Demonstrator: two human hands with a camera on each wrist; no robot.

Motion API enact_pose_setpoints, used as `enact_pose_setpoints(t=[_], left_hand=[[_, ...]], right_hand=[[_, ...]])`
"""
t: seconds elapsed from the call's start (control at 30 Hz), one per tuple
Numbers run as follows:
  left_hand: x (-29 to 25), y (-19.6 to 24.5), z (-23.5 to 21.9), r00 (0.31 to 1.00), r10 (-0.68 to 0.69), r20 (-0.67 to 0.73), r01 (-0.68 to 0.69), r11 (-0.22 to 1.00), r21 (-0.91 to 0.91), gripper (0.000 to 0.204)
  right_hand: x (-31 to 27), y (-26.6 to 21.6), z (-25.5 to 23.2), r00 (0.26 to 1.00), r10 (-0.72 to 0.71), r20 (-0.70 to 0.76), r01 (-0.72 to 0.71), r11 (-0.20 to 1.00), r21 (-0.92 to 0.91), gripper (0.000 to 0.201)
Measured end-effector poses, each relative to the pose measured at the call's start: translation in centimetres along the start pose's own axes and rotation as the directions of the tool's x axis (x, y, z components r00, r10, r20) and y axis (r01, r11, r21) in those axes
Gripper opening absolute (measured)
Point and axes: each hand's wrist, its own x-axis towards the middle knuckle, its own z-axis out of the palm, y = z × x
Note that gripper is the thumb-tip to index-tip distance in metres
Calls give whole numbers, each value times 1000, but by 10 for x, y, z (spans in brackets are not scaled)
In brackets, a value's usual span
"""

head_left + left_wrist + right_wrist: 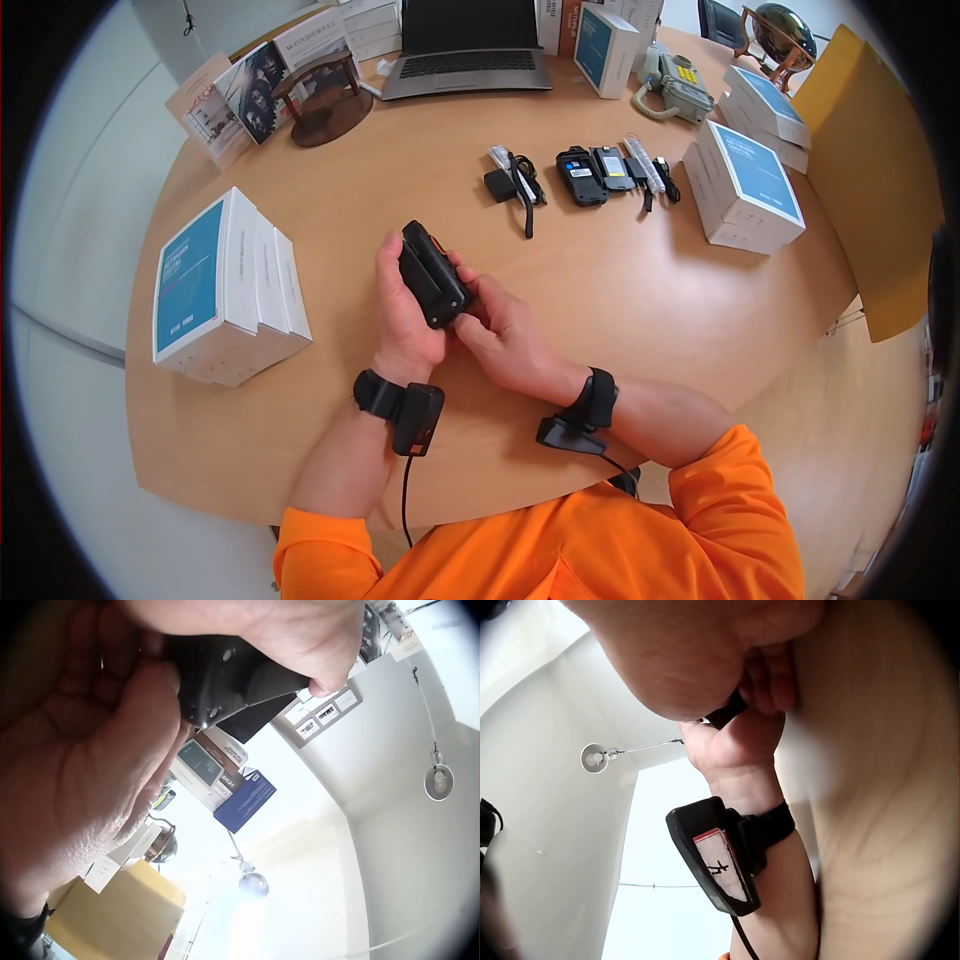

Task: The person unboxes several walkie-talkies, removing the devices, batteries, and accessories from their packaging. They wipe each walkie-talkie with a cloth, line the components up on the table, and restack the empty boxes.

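Note:
A black handheld radio (432,275) with a small orange mark on its side is held above the desk, in front of the body. My left hand (405,325) grips it, thumb along its left side and fingertips showing at its right. At its lower end, my right hand (515,345) pinches it with thumb and fingers. Two screws show on the end of the dark casing (217,679) in the left wrist view. From the right wrist, only a small dark piece of the radio (727,712) appears between the hands; the rest is hidden.
White-and-blue boxes stand at left (195,280) and right (745,185). Beyond the hands lie a cable bundle with an adapter (515,180), another black radio (582,177) and a battery (612,168). A laptop (465,65), wooden stand (325,110) and telephone (680,88) sit farther back.

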Motion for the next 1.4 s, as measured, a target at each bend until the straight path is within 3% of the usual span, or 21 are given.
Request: enact_pose_setpoints(t=[0.43,0.63,0.73,0.9,1.0,1.13,1.23,1.33,1.4], left_hand=[[4,-1,-5,999,29,31,-29,1000,11,46],[8,0,-9,1000,18,21,-18,1000,5,49],[5,0,-6,998,47,28,-49,998,48,49],[11,0,-17,993,74,88,-85,989,125,43],[15,-1,-20,993,119,26,-120,992,37,35],[29,-7,-32,975,223,-22,-221,973,73,21],[29,-5,-30,960,279,-17,-271,945,182,20],[23,16,-26,943,332,-7,-296,850,435,27],[17,32,-12,898,437,-53,-302,700,647,33]], right_hand=[[4,9,0,999,-4,-34,4,1000,2,36],[4,-8,-13,977,163,135,-201,912,357,39],[6,-19,-17,963,259,73,-269,905,331,42],[12,-7,-28,968,247,43,-249,926,284,33],[16,-2,-32,978,209,5,-200,927,318,22],[21,5,-33,982,187,-35,-163,922,351,14],[24,4,-33,984,106,-144,-66,964,259,15],[34,-8,-48,944,-185,-274,147,977,-154,17],[44,-20,-56,884,-424,-195,263,798,-542,18]])
